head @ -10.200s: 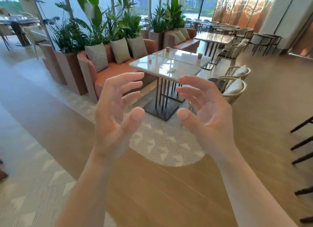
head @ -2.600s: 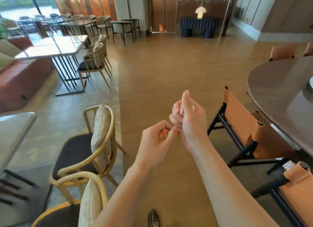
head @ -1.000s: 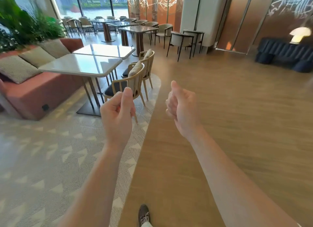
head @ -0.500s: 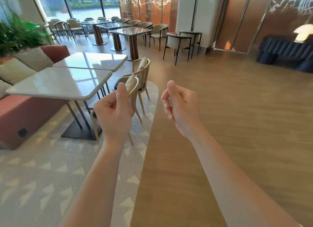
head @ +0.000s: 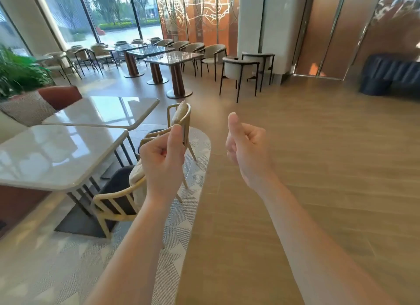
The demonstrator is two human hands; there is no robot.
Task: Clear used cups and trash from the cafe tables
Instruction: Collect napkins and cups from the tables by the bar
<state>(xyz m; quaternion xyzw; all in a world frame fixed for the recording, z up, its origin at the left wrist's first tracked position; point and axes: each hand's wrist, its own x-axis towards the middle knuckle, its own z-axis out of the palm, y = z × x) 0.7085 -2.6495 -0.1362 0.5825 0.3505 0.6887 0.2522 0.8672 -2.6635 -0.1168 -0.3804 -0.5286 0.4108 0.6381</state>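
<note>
Cream, glossy table tops, count two, at the left of the view. Near table [head: 45, 154]: rounded corner, dark slatted metal legs on a flat black base, cut off by the left edge. Far table [head: 97, 111]: same make, set just behind it, corners almost meeting. Both tops carry bright window reflections.

Hands, count two, raised mid-view over the floor, apart from both tables. Left hand [head: 162, 161]: fingers curled into the palm, thumb upright. A reddish fleck sits in the fold of the fingers; whether it is an object or shadowed skin cannot be told. Right hand [head: 247, 150]: fingers curled likewise, thumb upright, inside of the fist turned from view, any contents hidden.

Wooden chairs with pale cushions, count two, beside the cream tables: near chair [head: 113, 198] and far chair [head: 179, 116], both partly covered by the left hand and forearm.

Dark-topped tables [head: 172, 58] on brown pedestal legs, back by the windows: two plain, more behind blurring together. Tub chairs [head: 238, 69] on black legs, count two, by the white column; chairs along the orange screen are too crowded to count.

Rust sofa [head: 59, 96] with one grey cushion [head: 27, 109]; plants [head: 20, 72]; navy bench [head: 391, 75] cut by the right edge; patterned carpet [head: 56, 259]; wood floor [head: 318, 168].
</note>
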